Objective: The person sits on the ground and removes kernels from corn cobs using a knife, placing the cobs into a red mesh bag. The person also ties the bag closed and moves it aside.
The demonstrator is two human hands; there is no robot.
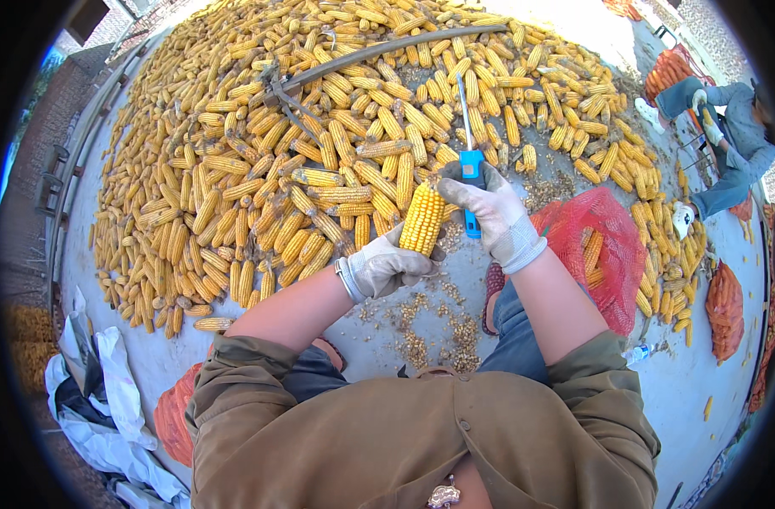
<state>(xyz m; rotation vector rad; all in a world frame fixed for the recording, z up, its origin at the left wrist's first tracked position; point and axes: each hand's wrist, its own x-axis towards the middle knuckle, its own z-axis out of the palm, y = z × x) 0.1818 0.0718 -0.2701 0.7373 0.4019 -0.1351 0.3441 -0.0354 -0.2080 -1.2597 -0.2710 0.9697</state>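
Gloved in pale fabric, my left hand (391,264) grips a yellow corn cob (423,219) by its lower part, the cob standing nearly upright. My right hand (486,200), gloved too, holds a screwdriver with a blue and black handle (471,167), its long metal shaft pointing away from me. The fingertips of my right hand are at the upper side of the cob. Beyond both hands spreads a large heap of husked corn cobs (235,172). Loose kernels (461,337) lie on the concrete floor below my hands.
A long wooden stick (394,44) lies across the heap. Right of my right arm stands a red mesh bag (610,254) with cobs; another filled bag (723,312) is farther right. A co-worker (737,133) sits at the upper right. White plastic sheeting (117,394) lies at lower left.
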